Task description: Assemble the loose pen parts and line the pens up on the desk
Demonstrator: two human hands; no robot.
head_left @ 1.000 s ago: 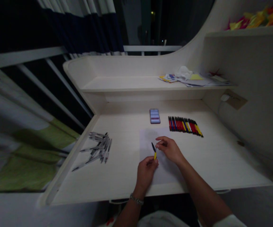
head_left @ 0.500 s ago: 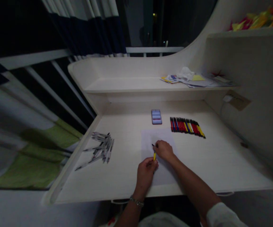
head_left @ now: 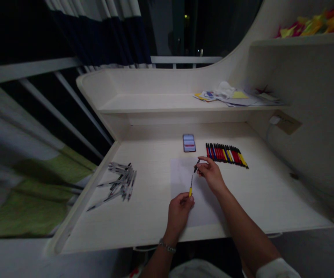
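L hand (head_left: pixel 180 206) holding yellow pen (head_left: pixel 190 188), R hand (head_left: pixel 211 173) holding black cap (head_left: pixel 196 167)

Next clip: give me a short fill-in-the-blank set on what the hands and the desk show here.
1. The left hand pinches a pen whose lower barrel is ____.
2. The right hand holds the black cap ____ (on/off) the pen.
3. The row of coloured pens lies to the ____ of the phone.
Missing words: yellow; off; right.
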